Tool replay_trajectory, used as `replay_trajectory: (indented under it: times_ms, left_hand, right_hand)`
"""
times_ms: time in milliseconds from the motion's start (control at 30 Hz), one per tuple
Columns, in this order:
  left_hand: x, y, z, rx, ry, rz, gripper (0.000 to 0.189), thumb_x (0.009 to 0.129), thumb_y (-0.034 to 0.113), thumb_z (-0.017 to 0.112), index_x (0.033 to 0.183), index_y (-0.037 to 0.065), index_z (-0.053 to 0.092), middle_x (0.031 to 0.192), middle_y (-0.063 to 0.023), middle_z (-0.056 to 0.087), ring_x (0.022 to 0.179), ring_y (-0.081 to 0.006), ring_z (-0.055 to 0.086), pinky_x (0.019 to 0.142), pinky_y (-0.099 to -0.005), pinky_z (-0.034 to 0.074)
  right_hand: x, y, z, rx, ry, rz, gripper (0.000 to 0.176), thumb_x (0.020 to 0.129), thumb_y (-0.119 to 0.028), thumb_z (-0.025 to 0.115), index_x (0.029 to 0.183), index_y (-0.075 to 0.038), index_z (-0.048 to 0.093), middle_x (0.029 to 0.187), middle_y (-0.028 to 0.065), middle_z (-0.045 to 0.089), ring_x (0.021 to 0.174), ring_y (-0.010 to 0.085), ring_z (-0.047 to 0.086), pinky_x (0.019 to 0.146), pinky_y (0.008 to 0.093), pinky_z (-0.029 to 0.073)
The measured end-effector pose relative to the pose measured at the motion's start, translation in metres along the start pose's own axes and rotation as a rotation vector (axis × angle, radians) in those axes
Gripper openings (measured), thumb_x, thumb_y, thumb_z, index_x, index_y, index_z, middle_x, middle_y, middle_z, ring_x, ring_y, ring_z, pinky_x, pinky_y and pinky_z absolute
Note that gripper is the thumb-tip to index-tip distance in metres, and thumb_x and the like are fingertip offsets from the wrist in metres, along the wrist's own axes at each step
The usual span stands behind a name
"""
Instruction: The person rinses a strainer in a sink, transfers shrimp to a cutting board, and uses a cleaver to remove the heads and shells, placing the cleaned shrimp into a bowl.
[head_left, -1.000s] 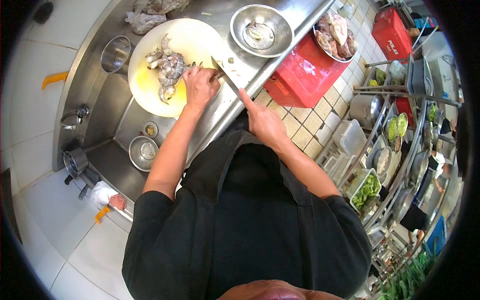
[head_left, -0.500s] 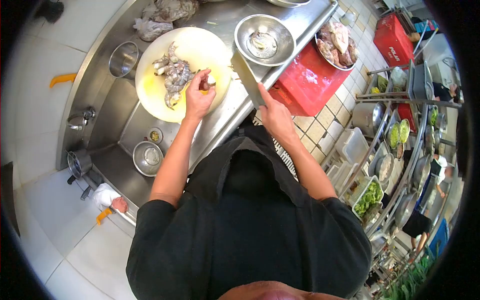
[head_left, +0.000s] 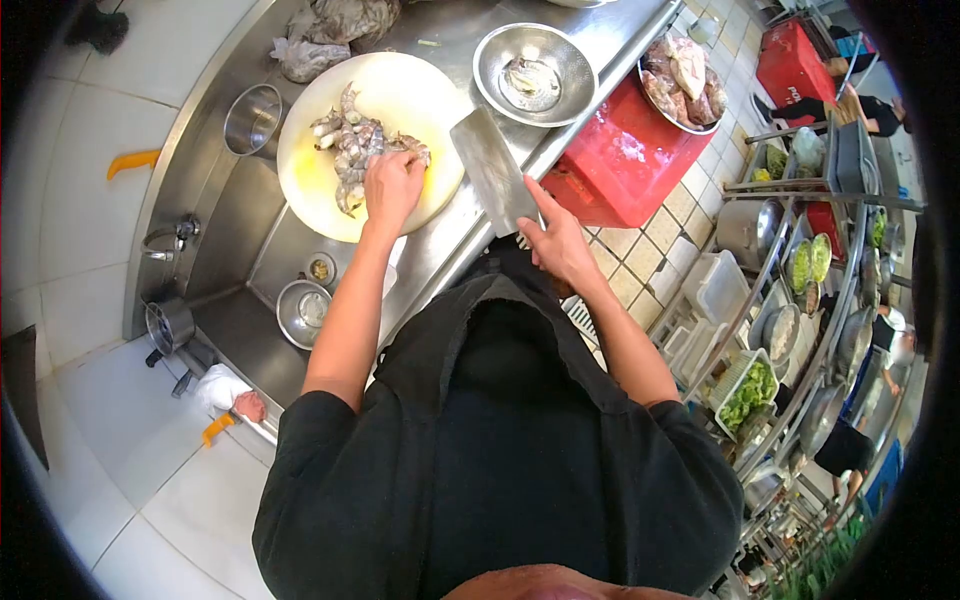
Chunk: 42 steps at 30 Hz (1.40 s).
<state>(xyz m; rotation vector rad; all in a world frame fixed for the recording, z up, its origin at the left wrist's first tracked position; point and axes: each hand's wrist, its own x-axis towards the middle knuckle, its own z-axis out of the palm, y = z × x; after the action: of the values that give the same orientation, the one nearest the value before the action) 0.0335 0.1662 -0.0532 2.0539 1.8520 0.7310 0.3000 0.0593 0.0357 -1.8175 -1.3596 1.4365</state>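
Note:
A pile of raw grey shrimp [head_left: 350, 150] lies on the round, pale yellow cutting board [head_left: 425, 90]. Over the board's near right part, my left hand [head_left: 393, 190] has its fingers closed on a shrimp [head_left: 412, 147] beside the pile; the fingertips are partly hidden. My right hand [head_left: 562, 243] grips the handle of a cleaver [head_left: 492, 165]. Its broad blade faces up, with the far end at the board's right edge. Beyond the blade stands a perforated metal bowl [head_left: 580, 78] with a few shrimp pieces [head_left: 532, 78] in it.
Left of the board is a metal pot [head_left: 253, 120]; bagged food [head_left: 335, 35] lies behind. A small bowl [head_left: 303, 312] stands near the sink [head_left: 225, 335]. At right, a pan of raw meat [head_left: 687, 82] rests on a red cooler [head_left: 630, 150]. Shelves [head_left: 790, 290] with food line the right side.
My left hand has turned palm down and lowered its shrimp to the board beside the pile. The cleaver has rotated, showing its broad face. A person has appeared by the far red cooler.

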Motion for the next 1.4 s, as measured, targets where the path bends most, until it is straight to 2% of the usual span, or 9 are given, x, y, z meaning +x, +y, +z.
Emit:
replay_trajectory:
  times_ms: [33, 133, 233, 333, 367, 567, 667, 1067, 1400]
  left_hand:
    - [0.005, 0.001, 0.001, 0.017, -0.036, -0.017, 0.021, 0.088, 0.021, 0.070, 0.097, 0.005, 0.080, 0.100, -0.0184, 0.075, 0.099, -0.0377, 0.067, 0.097, -0.0440, 0.051]
    - [0.016, -0.002, 0.006, -0.173, -0.108, -0.132, 0.023, 0.088, 0.023, 0.069, 0.100, 0.007, 0.081, 0.103, -0.0186, 0.076, 0.099, -0.0377, 0.069, 0.093, -0.0444, 0.053]
    - [0.021, -0.009, 0.008, -0.269, -0.174, -0.191, 0.024, 0.088, 0.025, 0.070, 0.103, 0.010, 0.081, 0.105, -0.0175, 0.076, 0.097, -0.0374, 0.070, 0.091, -0.0446, 0.055]
    - [0.019, -0.005, 0.001, -0.138, -0.186, -0.137, 0.023, 0.088, 0.024, 0.070, 0.102, 0.011, 0.082, 0.106, -0.0158, 0.076, 0.098, -0.0368, 0.070, 0.093, -0.0444, 0.055]
    - [0.019, -0.007, 0.001, -0.022, -0.162, -0.052, 0.028, 0.088, 0.028, 0.071, 0.108, 0.011, 0.081, 0.105, -0.0158, 0.077, 0.102, -0.0356, 0.069, 0.095, -0.0429, 0.054]
    - [0.022, 0.010, -0.008, 0.173, -0.175, -0.043, 0.030, 0.086, 0.033, 0.071, 0.108, 0.017, 0.083, 0.103, -0.0132, 0.078, 0.100, -0.0360, 0.066, 0.094, -0.0456, 0.053]
    - [0.020, 0.007, -0.002, 0.183, -0.158, -0.058, 0.027, 0.086, 0.030, 0.069, 0.106, 0.020, 0.084, 0.106, -0.0089, 0.079, 0.101, -0.0322, 0.066, 0.093, -0.0459, 0.051]
    - [0.023, 0.008, 0.001, 0.217, -0.229, -0.171, 0.034, 0.088, 0.036, 0.067, 0.116, 0.021, 0.081, 0.105, -0.0054, 0.079, 0.110, -0.0275, 0.064, 0.100, -0.0483, 0.044]
    - [0.027, 0.008, -0.002, 0.185, -0.274, -0.192, 0.036, 0.088, 0.038, 0.068, 0.117, 0.021, 0.081, 0.099, -0.0063, 0.079, 0.109, -0.0291, 0.066, 0.100, -0.0486, 0.046]
  right_hand:
    - [0.000, -0.010, -0.001, 0.083, -0.047, 0.065, 0.069, 0.099, -0.015, 0.062, 0.163, -0.021, 0.037, 0.073, 0.0084, 0.062, 0.052, 0.0119, 0.057, 0.052, 0.0326, 0.052]
    - [0.024, 0.008, 0.010, 0.234, -0.111, 0.133, 0.068, 0.102, -0.014, 0.062, 0.164, -0.021, 0.035, 0.074, 0.0027, 0.058, 0.051, 0.0106, 0.055, 0.045, 0.0292, 0.048]
    - [0.040, 0.018, 0.016, 0.333, -0.105, 0.094, 0.068, 0.102, -0.015, 0.061, 0.164, -0.022, 0.034, 0.073, 0.0023, 0.057, 0.050, 0.0101, 0.054, 0.044, 0.0284, 0.047]
    - [0.055, 0.013, 0.017, 0.358, -0.120, 0.086, 0.068, 0.102, -0.015, 0.061, 0.164, -0.021, 0.033, 0.073, 0.0023, 0.057, 0.050, 0.0102, 0.054, 0.043, 0.0282, 0.047]
    - [0.059, 0.009, 0.017, 0.367, -0.126, 0.079, 0.069, 0.102, -0.016, 0.061, 0.164, -0.021, 0.033, 0.073, 0.0024, 0.057, 0.050, 0.0103, 0.053, 0.043, 0.0285, 0.046]
    - [0.090, 0.004, 0.021, 0.339, -0.159, 0.050, 0.070, 0.100, -0.015, 0.062, 0.164, -0.020, 0.033, 0.071, 0.0024, 0.057, 0.050, 0.0107, 0.053, 0.043, 0.0290, 0.046]
    - [0.100, 0.006, 0.023, 0.362, -0.168, 0.032, 0.071, 0.100, -0.014, 0.062, 0.164, -0.019, 0.032, 0.071, 0.0026, 0.057, 0.050, 0.0108, 0.052, 0.043, 0.0293, 0.046]
    - [0.093, 0.008, 0.020, 0.328, -0.213, 0.029, 0.071, 0.101, -0.015, 0.060, 0.165, -0.019, 0.030, 0.071, 0.0041, 0.056, 0.049, 0.0116, 0.052, 0.044, 0.0304, 0.047]
    - [0.073, 0.012, 0.018, 0.360, -0.214, 0.084, 0.072, 0.101, -0.013, 0.061, 0.165, -0.020, 0.030, 0.071, 0.0038, 0.056, 0.048, 0.0113, 0.052, 0.043, 0.0297, 0.046]
